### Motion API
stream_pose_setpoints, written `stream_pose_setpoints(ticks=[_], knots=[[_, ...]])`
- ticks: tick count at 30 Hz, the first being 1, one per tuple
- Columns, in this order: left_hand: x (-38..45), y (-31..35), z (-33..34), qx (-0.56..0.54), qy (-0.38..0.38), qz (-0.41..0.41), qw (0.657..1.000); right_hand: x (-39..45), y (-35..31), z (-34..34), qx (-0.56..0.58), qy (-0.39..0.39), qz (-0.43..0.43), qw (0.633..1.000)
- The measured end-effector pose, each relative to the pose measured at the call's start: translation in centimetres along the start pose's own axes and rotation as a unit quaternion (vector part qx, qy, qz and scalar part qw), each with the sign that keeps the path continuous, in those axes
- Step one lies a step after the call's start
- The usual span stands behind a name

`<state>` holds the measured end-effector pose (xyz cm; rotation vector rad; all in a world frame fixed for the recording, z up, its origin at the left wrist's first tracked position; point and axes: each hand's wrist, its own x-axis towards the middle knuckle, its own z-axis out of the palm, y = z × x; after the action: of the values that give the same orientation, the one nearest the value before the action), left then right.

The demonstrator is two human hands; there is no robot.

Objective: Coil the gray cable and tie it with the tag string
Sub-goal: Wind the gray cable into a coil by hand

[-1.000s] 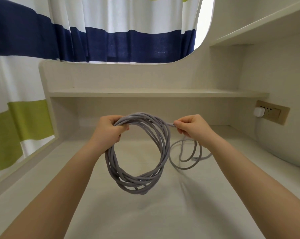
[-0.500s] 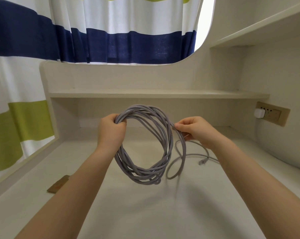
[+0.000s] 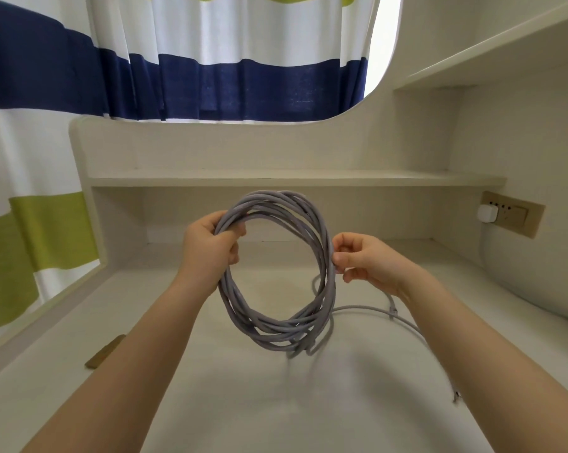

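Fingers [image 3: 225, 238] of the left hand [image 3: 207, 248] grip the coiled gray round cable [image 3: 277, 330] at centre frame; the right hand [image 3: 366, 263] apparently pinches its right side.

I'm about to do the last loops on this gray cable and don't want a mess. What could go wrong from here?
1. The left hand grips the gray cable coil at one spot only, and the loops already splay at the bottom; they may slip apart.
2. The right hand only pinches one strand, so it could slide free.
3. The loose tail lies curved on the desk and might snag or kink when drawn in.
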<state>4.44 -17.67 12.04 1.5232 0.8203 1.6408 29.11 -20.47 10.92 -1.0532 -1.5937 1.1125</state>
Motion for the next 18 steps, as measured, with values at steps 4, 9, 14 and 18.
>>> stream_pose_setpoints(ticks=[4, 9, 14, 18], knots=[[-0.1, 0.6, -0.1, -0.029, -0.012, 0.012, 0.999, 0.5, 0.4, 0.0, 0.006, -0.016, -0.016, 1.0], [-0.1, 0.5, 0.1, -0.02, 0.003, 0.017, 1.0, 0.5, 0.8, 0.2, 0.107, -0.106, 0.007, 0.989], [-0.3, -0.1, 0.7, 0.021, 0.044, 0.017, 0.999, 0.5, 0.5, 1.2, 0.18, -0.058, 0.005, 0.982], [-0.3, -0.4, 0.9, 0.042, 0.071, 0.023, 0.996, 0.5, -0.2, 2.2, 0.109, -0.001, -0.006, 0.994]])
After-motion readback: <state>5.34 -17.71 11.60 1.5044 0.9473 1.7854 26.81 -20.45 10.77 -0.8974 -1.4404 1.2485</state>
